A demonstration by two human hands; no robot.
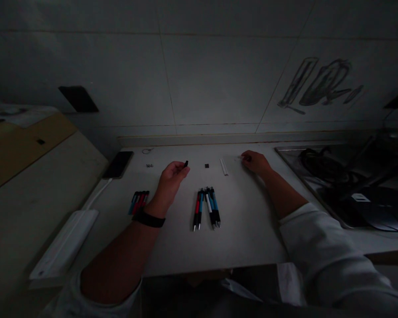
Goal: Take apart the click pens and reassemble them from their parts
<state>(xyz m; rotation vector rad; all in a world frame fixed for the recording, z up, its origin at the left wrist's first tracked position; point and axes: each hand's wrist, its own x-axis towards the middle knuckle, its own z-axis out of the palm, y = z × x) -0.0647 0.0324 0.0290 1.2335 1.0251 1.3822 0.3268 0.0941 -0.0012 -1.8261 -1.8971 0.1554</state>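
My left hand [171, 177] is closed in a pinch on a small black pen part [185, 164], held above the table. My right hand [256, 162] reaches down to the tabletop at the right, its fingertips together by some tiny pieces [236, 159] too small to make out. Two thin white pen refills [223, 167] lie just left of it. Between the hands sits a little group of small black parts [207, 166]. Nearer to me are several assembled pens [208, 207] in red, blue and white. Coloured pen barrels [139, 202] lie beside my left wrist, partly hidden by it.
Small metallic pieces [149, 165] and a thin loop [147, 151] lie at the back left. A phone [118, 164] and a white power strip [66, 243] line the left side. A metal-rimmed sink [295, 176] with dark cables stands right. The wall [215, 88] closes off the back.
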